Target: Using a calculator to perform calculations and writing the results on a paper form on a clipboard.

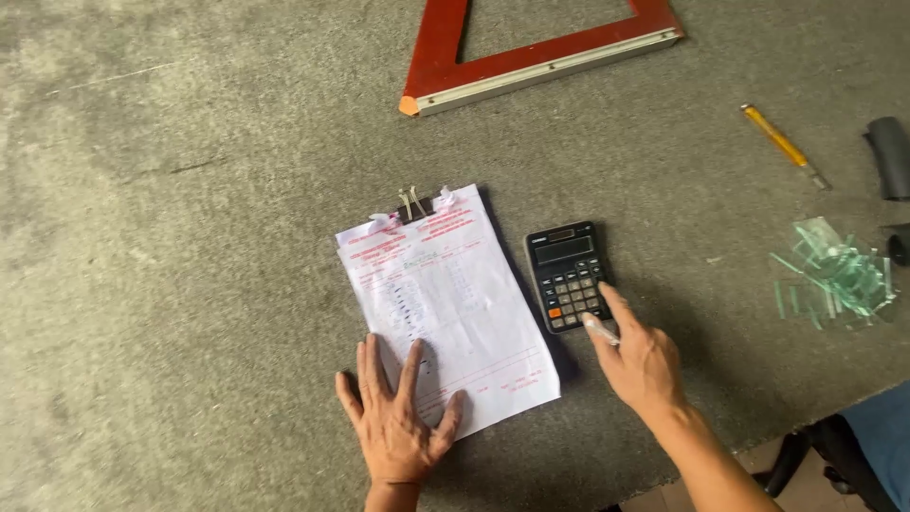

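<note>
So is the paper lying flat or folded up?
Flat and spread out. The paper lies open on the grey table, clipped at the top, with the left hand pressing its lower edge.

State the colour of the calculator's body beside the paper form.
The calculator is black with grey keys and one orange key, seen clearly in the head view.

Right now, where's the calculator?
In the head view, the calculator lies mid-table, just right of the paper, under the right hand's fingertip.

Left hand (396, 417) flat on paper form (445, 303), right hand (637, 358) pressing calculator (567, 275)
</note>
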